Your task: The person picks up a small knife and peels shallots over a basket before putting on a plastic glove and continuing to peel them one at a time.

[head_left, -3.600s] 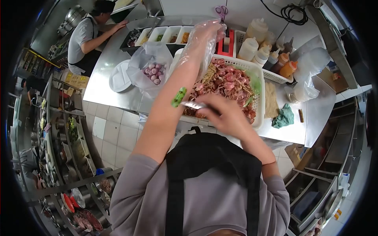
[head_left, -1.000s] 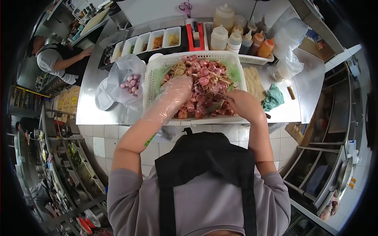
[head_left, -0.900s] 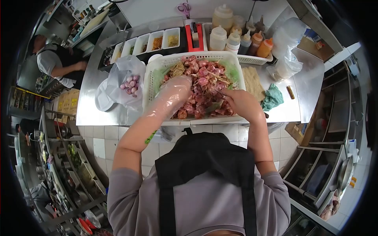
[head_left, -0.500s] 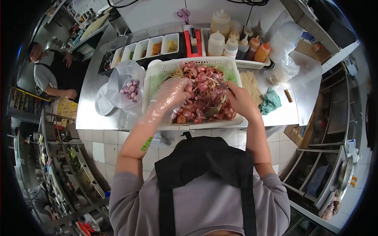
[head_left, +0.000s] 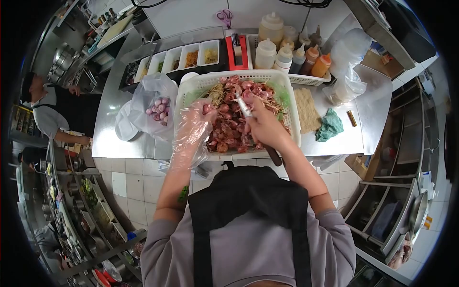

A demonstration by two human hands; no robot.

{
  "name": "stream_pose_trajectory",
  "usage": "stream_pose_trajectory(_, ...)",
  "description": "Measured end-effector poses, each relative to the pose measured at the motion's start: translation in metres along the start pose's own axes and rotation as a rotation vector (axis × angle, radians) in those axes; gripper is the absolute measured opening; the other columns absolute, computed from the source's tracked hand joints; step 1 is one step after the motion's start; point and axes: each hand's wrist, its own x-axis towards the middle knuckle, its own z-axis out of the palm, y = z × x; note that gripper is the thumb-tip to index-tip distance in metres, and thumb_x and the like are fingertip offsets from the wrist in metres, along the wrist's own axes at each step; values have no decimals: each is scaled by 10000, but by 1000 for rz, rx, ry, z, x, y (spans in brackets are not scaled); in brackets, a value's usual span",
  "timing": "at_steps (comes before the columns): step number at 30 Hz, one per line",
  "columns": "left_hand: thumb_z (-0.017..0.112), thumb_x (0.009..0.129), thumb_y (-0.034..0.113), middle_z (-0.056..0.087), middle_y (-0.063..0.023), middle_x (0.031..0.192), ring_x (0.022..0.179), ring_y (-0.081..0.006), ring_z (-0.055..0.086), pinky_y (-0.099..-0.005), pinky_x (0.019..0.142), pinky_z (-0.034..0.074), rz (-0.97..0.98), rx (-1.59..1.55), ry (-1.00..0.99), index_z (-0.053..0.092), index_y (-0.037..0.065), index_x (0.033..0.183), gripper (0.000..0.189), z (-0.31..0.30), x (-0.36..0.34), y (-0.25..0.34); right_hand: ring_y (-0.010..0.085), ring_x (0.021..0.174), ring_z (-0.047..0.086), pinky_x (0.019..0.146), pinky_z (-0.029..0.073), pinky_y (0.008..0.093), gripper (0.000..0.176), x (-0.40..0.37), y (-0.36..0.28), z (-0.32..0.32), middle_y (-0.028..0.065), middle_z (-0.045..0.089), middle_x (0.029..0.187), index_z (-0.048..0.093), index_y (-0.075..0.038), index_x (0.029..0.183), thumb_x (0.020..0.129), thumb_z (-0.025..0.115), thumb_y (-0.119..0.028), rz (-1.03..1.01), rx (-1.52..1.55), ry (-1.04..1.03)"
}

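A white plastic basket (head_left: 297, 122) in front of me holds a heap of reddish, unpeeled shallots (head_left: 232, 128) with loose skins and dry stalks. My left hand (head_left: 195, 119), in a clear plastic glove, is closed around a shallot (head_left: 207, 109) over the basket's left side. Bare, my right hand (head_left: 266, 125) grips a knife (head_left: 243, 105); its blade points up and left over the heap, and its dark handle sticks out below the palm. Left of the basket, a clear plastic bag (head_left: 139, 101) contains peeled purple shallots (head_left: 159, 109).
Behind the basket stand ingredient trays (head_left: 191, 58), a red-framed holder (head_left: 237, 53) and squeeze bottles (head_left: 265, 53). At right lie a brown cloth (head_left: 307, 110) and a green cloth (head_left: 330, 125). A white lid (head_left: 126, 125) rests at left. Another person (head_left: 52, 105) stands far left.
My right hand has turned and moved left, bringing the knife blade into view over the heap. My left hand has drawn back toward the basket's left side. The other person has shifted left.
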Motion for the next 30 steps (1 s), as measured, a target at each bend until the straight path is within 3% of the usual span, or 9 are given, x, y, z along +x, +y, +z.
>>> stream_pose_trajectory(7,639,821,243,612,-125,798,714,-207,603,-337,673,474,-10,-168,-12,560,-6,1016,326,5,5,-12,337,672,604,613,456,433,405,34,17,54,214,600,762,337,-71,1234,846,439,-18,-130,-248,-114)
stream_pose_trajectory(9,630,839,218,607,-100,785,642,-148,571,-294,608,464,168,-102,121,558,-2,1029,299,10,5,-17,450,829,585,731,452,486,426,27,-10,46,295,591,818,362,9,1161,752,480,29,-41,-266,-240)
stream_pose_trajectory(14,589,884,185,551,-15,751,535,-51,475,-180,456,375,100,-720,-25,549,10,1060,251,-15,-17,47,440,800,590,719,452,482,400,32,8,37,274,598,814,372,-4,1193,817,502,-45,-190,-246,47)
stream_pose_trajectory(16,613,878,181,551,-6,796,662,-36,511,-138,468,366,-84,-919,-94,560,16,1085,270,-19,-8,44,422,748,588,691,458,443,316,32,0,15,248,598,812,424,-17,1170,868,485,-87,-421,-86,226)
stream_pose_trajectory(17,601,890,218,569,-26,860,682,-39,518,-125,469,356,-140,-962,-114,528,31,1177,350,-19,-9,49,386,806,589,714,457,401,297,24,-9,-2,232,603,888,452,-22,1176,887,471,-89,-336,-179,256)
stream_pose_trajectory(22,572,898,259,585,-98,987,735,-86,560,-117,536,475,-282,-1412,-344,475,39,1254,430,10,5,14,330,909,587,790,446,355,313,8,-7,-21,195,610,984,495,-59,1220,911,477,-109,-355,-58,215)
stream_pose_trajectory(25,568,901,264,582,-105,1064,853,-142,591,-130,563,487,-292,-1553,-419,474,44,1250,423,30,11,-10,294,989,590,864,439,328,342,5,-4,-11,156,613,1068,525,-88,1232,900,538,-168,-579,-280,184)
stream_pose_trajectory(28,581,892,259,584,-87,1074,848,-142,596,-134,584,509,-427,-1559,-407,475,55,1248,424,34,8,-11,171,985,543,869,427,284,367,1,-7,1,106,598,1119,516,-81,1258,895,552,-119,-440,-47,129)
stream_pose_trajectory(30,602,878,261,591,-61,1050,831,-122,596,-130,564,501,-297,-1540,-395,488,57,1229,422,33,2,0,169,993,537,863,431,287,391,6,-1,4,99,591,1137,509,-79,1263,880,578,-117,-433,-16,125)
